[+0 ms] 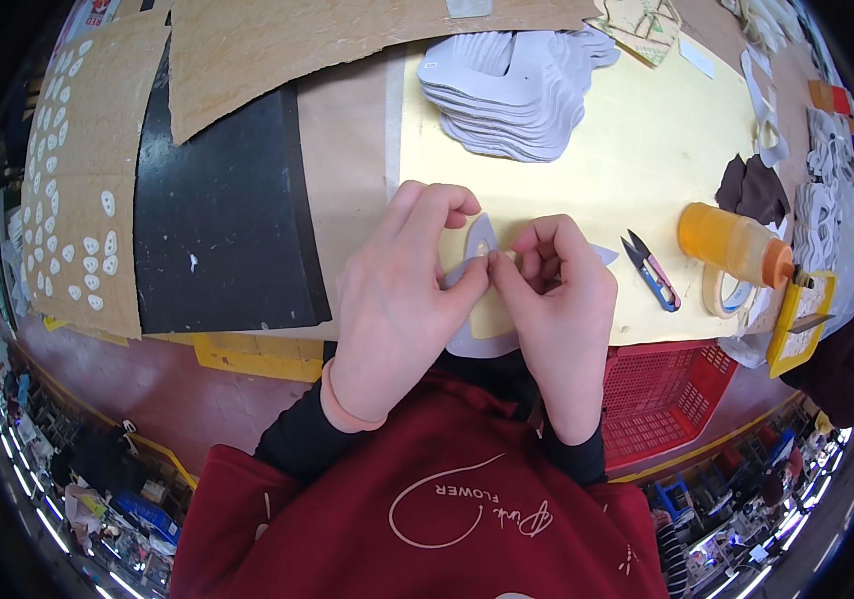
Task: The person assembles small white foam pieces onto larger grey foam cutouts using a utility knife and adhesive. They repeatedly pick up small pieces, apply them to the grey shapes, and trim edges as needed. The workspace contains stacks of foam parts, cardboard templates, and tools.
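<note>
A grey cut piece (482, 232), curved like a shoe upper, lies on the pale yellow sheet under both hands. Its right tip and its near edge show past my fingers. My left hand (397, 270) is bent over it, thumb pressed at the piece's inner edge and index finger curled above. My right hand (562, 290) meets that thumb tip with its own, its other fingers curled in. A tiny pale bit (485, 247) shows by the thumb tips; what the right fingers pinch is mostly hidden. Thread snips (652, 272) lie to the right of my right hand.
A stack of grey pieces (512, 100) stands at the back. To the right are an orange-capped bottle (731, 243), a tape roll (724, 292) and a yellow tray (802, 324). At left lie a black slab (222, 215) and cardboard (97, 190) with white ovals. A red crate (661, 399) sits below the edge.
</note>
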The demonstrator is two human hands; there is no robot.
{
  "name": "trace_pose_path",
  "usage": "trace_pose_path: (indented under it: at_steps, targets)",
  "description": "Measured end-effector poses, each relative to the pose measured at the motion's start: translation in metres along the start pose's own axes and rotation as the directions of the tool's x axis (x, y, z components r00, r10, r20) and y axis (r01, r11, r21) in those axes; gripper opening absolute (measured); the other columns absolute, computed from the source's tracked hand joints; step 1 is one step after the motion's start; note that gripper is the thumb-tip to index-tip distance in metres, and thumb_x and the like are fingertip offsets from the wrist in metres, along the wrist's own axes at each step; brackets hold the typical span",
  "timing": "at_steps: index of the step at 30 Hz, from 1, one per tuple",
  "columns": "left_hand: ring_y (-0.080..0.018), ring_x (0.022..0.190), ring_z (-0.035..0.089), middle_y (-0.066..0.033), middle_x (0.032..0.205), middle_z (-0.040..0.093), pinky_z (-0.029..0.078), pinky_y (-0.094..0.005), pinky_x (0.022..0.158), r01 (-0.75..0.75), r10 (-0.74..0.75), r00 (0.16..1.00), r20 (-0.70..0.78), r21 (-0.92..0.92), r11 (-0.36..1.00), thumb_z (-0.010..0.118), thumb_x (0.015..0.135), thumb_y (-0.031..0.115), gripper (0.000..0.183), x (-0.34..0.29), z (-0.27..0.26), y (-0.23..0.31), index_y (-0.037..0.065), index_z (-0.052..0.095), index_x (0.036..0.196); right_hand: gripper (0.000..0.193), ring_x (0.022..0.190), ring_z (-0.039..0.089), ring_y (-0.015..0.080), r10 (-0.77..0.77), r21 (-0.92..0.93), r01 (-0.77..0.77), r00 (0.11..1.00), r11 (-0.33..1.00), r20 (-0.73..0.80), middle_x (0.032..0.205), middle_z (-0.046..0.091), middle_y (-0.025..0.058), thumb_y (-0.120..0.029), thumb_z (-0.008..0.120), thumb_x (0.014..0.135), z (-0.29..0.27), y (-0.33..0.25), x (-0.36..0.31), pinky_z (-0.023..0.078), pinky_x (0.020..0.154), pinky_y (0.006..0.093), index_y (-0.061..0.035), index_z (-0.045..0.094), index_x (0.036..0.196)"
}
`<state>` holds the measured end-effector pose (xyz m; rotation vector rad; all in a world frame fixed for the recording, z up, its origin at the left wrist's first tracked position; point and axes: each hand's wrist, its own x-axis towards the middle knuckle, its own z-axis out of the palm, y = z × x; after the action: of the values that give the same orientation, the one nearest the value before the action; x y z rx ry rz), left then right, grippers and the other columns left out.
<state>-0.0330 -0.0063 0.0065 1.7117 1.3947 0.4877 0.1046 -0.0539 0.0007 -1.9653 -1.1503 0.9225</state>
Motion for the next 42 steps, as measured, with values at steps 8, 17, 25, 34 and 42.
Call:
trace_pose_path:
  at_steps: [8,17,25,34,42]
  targets:
    - [-0.0136,0.060,0.057,-0.0046,0.106,0.061,0.048,-0.0291,0.060,0.038,-0.019,0.992,0.128,-0.150,0.988,0.072,0.084,0.003,0.040,0.004,-0.011,-0.007,0.008,0.060,0.122,0.016,0.054,0.050,0.0036,0.208,0.019,-0.224,0.933,0.974,0.293,0.063,0.057,-0.0004,-0.001,0.071,0.087,-0.014,-0.009,0.025,0.036,0.048,0.0224,-0.0021,0.056,0.086]
    - [-0.0004,0.064,0.052,0.0015,0.100,0.066,0.042,-0.0179,0.058,0.110,-0.064,0.979,0.194,-0.240,0.965,0.072,0.087,-0.003,0.037,0.016,-0.022,-0.015,0.005,0.066,0.123,0.024,0.041,0.052,0.0071,0.272,0.184,-0.386,0.851,0.904,0.450,0.059,0.063,0.0045,-0.003,0.071,0.093,-0.030,-0.014,0.043,0.035,0.036,0.0227,-0.0057,0.049,0.084]
    - [0.0000,0.061,0.046,0.0039,0.098,0.065,0.038,-0.0178,0.056,0.104,-0.069,0.985,0.159,-0.224,0.969,0.075,0.084,-0.004,0.041,0.015,-0.017,-0.015,0.007,0.067,0.123,0.025,0.041,0.053,0.0069,0.273,0.128,-0.375,0.833,0.918,0.482,0.059,0.064,0.0060,-0.003,0.072,0.093,-0.029,-0.014,0.047,0.035,0.036,0.0227,-0.0048,0.049,0.083]
    - [0.0007,0.059,0.045,0.0040,0.097,0.064,0.038,-0.0176,0.055,0.094,-0.055,0.985,0.161,-0.248,0.964,0.074,0.084,-0.006,0.042,0.016,-0.016,-0.018,0.007,0.066,0.123,0.024,0.042,0.053,0.0070,0.270,0.101,-0.360,0.830,0.927,0.487,0.060,0.065,0.0057,-0.004,0.073,0.093,-0.029,-0.015,0.047,0.036,0.037,0.0229,-0.0043,0.051,0.082]
    - [0.0008,0.060,0.045,0.0044,0.097,0.063,0.038,-0.0175,0.056,0.102,-0.061,0.984,0.166,-0.248,0.963,0.074,0.084,-0.006,0.042,0.016,-0.015,-0.018,0.007,0.066,0.124,0.016,0.049,0.061,0.0112,0.262,0.047,-0.331,0.818,0.942,0.512,0.063,0.066,0.0083,-0.004,0.070,0.090,-0.030,-0.017,0.051,0.046,0.044,0.0261,-0.0005,0.055,0.084]
